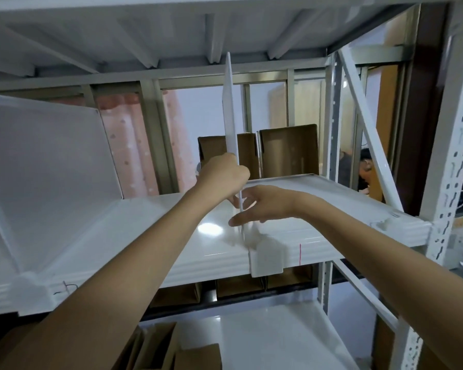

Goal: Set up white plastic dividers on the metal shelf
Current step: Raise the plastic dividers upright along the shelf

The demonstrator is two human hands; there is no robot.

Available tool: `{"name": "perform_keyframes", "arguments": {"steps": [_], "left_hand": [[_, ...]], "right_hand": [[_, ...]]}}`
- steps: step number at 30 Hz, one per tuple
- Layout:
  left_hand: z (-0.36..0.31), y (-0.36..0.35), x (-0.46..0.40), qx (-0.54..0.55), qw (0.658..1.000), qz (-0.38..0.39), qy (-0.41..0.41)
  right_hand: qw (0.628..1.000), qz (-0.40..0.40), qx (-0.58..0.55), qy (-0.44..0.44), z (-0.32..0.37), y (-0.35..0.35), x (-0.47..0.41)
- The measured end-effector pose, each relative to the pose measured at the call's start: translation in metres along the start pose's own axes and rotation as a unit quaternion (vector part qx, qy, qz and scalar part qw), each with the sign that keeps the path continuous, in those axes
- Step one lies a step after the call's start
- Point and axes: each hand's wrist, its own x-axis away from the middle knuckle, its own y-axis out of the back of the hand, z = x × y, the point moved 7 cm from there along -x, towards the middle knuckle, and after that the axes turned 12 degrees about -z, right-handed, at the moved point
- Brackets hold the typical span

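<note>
A white plastic divider [230, 108] stands upright, seen edge-on, over the middle of the white metal shelf [145, 231]. My left hand [222, 174] grips its front edge about halfway up. My right hand [259, 204] is lower, with fingers spread against the divider's bottom part near the shelf surface. The divider's white clip foot [266, 259] hangs over the shelf's front lip. Another white divider [46, 161] stands on the shelf at the left, held by its own clip [31, 287].
Brown cardboard boxes [289, 153] stand at the back of the shelf. More boxes [155, 348] sit on the lower level. A perforated upright post [455, 166] and a diagonal brace [366, 129] bound the right side. A person [364, 169] is behind the rack.
</note>
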Motion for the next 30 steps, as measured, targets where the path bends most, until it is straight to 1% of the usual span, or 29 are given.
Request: {"name": "perform_keyframes", "arguments": {"steps": [3,5,8,10,12,14,18,27,29,30], "left_hand": [[0.003,-0.005,0.002,0.006,1.000,0.024,0.005],[0.005,-0.006,0.002,0.004,1.000,0.027,0.008],[0.003,-0.007,0.001,0.001,1.000,0.027,0.006],[0.002,-0.009,0.003,0.014,0.999,0.031,0.012],[0.002,-0.011,0.003,0.027,0.999,0.034,0.013],[0.003,-0.014,0.002,0.037,0.998,0.040,0.016],[0.005,-0.020,0.001,0.032,0.999,0.038,0.019],[-0.004,-0.022,0.000,0.035,0.999,0.032,0.014],[-0.008,-0.022,-0.003,0.040,0.998,0.038,0.017],[-0.010,-0.021,-0.004,0.047,0.998,0.042,0.017]], "right_hand": [[0.994,0.047,0.102,-0.008,-0.028,-0.001,0.006],[0.990,0.063,0.125,-0.020,-0.045,-0.007,0.009],[0.994,0.009,0.109,-0.009,-0.054,-0.010,0.003],[0.991,-0.028,0.128,-0.013,-0.062,-0.010,-0.003],[0.983,-0.020,0.180,-0.031,-0.076,-0.013,-0.003],[0.979,0.004,0.196,-0.054,-0.093,-0.016,-0.001],[0.976,-0.014,0.209,-0.062,-0.113,-0.008,0.002],[0.978,0.014,0.201,-0.059,-0.120,-0.006,0.010],[0.983,0.010,0.172,-0.057,-0.113,-0.004,0.012],[0.989,-0.009,0.140,-0.052,-0.105,0.002,0.012]]}}
